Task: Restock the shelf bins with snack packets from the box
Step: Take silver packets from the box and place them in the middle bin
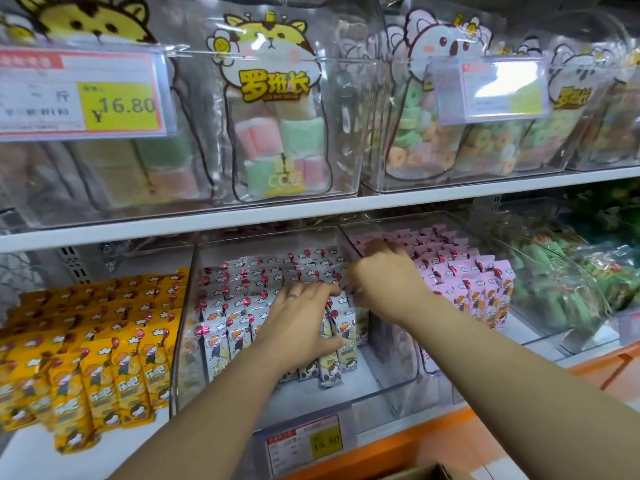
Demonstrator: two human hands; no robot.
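Presently, item: white packets (242, 292), standing in the middle bin (388, 382); your left hand (301, 323) presses them with straight fingers, your right hand (388, 278) curls at the bin's right wall, hold not discernible; pack rows upright and tight, then fill the bare front from the box (415, 474).

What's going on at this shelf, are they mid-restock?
Yes, a person has both hands in the middle clear bin on the lower shelf, among the white snack packets. The left hand lies flat on the standing packets. The right hand, fingers curled, is at the bin's right side; whether it holds a packet is unclear. The bin's front right corner is bare. A cardboard box shows at the bottom edge.
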